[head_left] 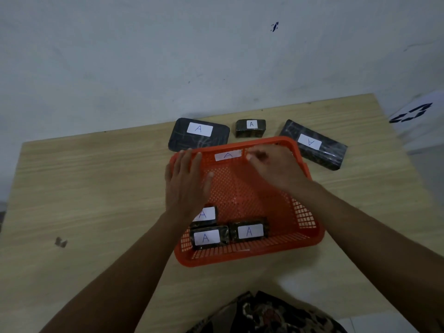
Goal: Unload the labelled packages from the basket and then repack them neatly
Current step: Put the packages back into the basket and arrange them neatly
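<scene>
Right hand point(276, 167) grip blurred; left hand point(186, 181) hides package point(206, 214).

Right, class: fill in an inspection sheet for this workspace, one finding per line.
Surface: wooden table, small dark mark at left.
Job's things: orange basket holds three labelled packages; three more lie on the table behind it.
Clutter: nothing seen.
Grippers: left hand open, flat over the basket; right hand at the far rim, blurred, grip unclear.
Cables: nothing seen.
Surroundings: pale wall; printed sheet at right.
</scene>
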`<state>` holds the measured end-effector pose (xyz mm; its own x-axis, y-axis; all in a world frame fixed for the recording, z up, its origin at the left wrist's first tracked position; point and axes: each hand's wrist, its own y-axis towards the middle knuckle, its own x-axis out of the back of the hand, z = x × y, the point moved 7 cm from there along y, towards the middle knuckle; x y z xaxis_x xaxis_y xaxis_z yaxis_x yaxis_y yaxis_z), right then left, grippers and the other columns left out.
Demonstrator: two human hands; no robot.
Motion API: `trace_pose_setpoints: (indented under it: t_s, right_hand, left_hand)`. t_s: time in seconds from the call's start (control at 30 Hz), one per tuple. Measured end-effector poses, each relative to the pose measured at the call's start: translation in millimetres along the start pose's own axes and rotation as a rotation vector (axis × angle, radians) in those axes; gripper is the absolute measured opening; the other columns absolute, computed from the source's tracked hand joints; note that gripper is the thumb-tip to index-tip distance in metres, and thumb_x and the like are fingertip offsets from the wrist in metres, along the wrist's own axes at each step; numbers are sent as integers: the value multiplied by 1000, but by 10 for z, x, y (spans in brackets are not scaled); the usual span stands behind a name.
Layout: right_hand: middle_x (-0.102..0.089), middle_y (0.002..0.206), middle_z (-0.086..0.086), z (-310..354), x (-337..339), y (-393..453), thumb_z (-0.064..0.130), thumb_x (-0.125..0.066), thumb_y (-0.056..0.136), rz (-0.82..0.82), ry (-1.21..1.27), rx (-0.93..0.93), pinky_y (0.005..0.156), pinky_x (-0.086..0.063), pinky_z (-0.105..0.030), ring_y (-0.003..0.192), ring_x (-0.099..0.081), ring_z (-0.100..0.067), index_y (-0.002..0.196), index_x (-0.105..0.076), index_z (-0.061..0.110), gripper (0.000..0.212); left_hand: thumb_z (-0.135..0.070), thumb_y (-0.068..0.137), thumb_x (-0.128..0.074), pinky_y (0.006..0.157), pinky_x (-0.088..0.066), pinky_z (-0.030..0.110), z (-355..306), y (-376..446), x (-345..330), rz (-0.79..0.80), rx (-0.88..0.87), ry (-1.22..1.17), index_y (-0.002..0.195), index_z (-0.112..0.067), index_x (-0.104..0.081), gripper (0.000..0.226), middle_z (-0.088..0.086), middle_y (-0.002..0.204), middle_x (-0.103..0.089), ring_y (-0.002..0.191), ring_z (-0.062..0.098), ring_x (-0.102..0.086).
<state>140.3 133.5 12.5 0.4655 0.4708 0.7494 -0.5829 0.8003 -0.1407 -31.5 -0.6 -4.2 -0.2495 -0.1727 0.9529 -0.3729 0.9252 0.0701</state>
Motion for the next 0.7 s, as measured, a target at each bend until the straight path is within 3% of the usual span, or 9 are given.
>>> trace_pose_setpoints:
  t_s: [0.07, 0.13, 0.2, 0.3, 0.4, 0.47, 0.57, 0.63, 0.7]
  right_hand:
    - [-71, 112, 2, 17, 160, 282, 33, -56, 98, -124, 22, 0, 85, -50, -26, 97, -61, -8, 118, -69, 20, 28]
    - [-70, 109, -2, -8, 267, 564, 31, -57, 97, -207, 25, 3, 84, -49, -28, 96, -60, -12, 113, -71, 17, 25]
    - [-68, 113, -6, -82, 283, 817, 27, -57, 96, -214, 16, -6, 87, -45, -28, 104, -60, -18, 112, -71, 15, 24]
    - [-59, 133, -7, -281, 136, 1113, 32, -55, 98, -75, -66, -89, 96, -39, -29, 124, -51, -23, 125, -64, 16, 34]
    - [-46, 150, -7, -435, -23, 1274, 37, -51, 100, 67, -114, -157, 111, -30, -33, 140, -37, -25, 142, -52, 15, 47]
    - [-40, 155, -9, -504, -90, 1334, 38, -51, 100, 112, -86, -202, 115, -26, -33, 143, -33, -25, 147, -46, 15, 52]
    - [-46, 149, -13, -550, -150, 1397, 33, -56, 99, 156, -118, -248, 107, -35, -32, 134, -44, -29, 143, -48, 10, 51]
    - [-58, 134, -13, -553, -152, 1432, 30, -65, 93, 141, -115, -263, 89, -45, -30, 115, -57, -28, 131, -58, 12, 43]
    - [-63, 122, -10, -561, -158, 1431, 27, -74, 86, 133, -61, -276, 78, -46, -28, 100, -60, -24, 118, -61, 18, 35]
  left_hand:
    - [-49, 93, -48, 117, -21, 56, -135, 245, -34, 61, -109, -4, 137, -16, -47, 54, 9, 146, -48, 140, 29, -37]
    - [-50, 94, -50, 117, -21, 54, -188, 478, -78, 134, -134, -15, 137, -18, -49, 54, 9, 144, -51, 137, 28, -42]
    - [-55, 94, -47, 112, -32, 52, -157, 678, -158, 214, -116, -19, 137, -19, -49, 57, 9, 139, -56, 129, 29, -51]
    - [-66, 92, -37, 88, -53, 44, -67, 873, -273, 303, -118, -26, 127, -21, -56, 60, 7, 118, -68, 99, 23, -66]
    - [-74, 88, -23, 71, -54, 35, -15, 940, -344, 328, -150, -17, 110, -22, -64, 70, 1, 90, -69, 71, 13, -60]
    - [-77, 86, -16, 68, -55, 34, 5, 965, -352, 294, -158, -5, 101, -21, -67, 77, -2, 77, -65, 63, 11, -59]
    - [-74, 89, -18, 70, -56, 38, 18, 971, -379, 274, -150, 15, 95, -23, -66, 71, -3, 75, -64, 64, 14, -61]
    - [-71, 91, -19, 70, -56, 38, 12, 961, -376, 262, -157, 40, 95, -23, -65, 67, -1, 78, -67, 67, 16, -63]
    - [-70, 92, -20, 69, -54, 36, 4, 949, -365, 251, -164, 52, 94, -22, -65, 65, 0, 79, -68, 68, 17, -64]
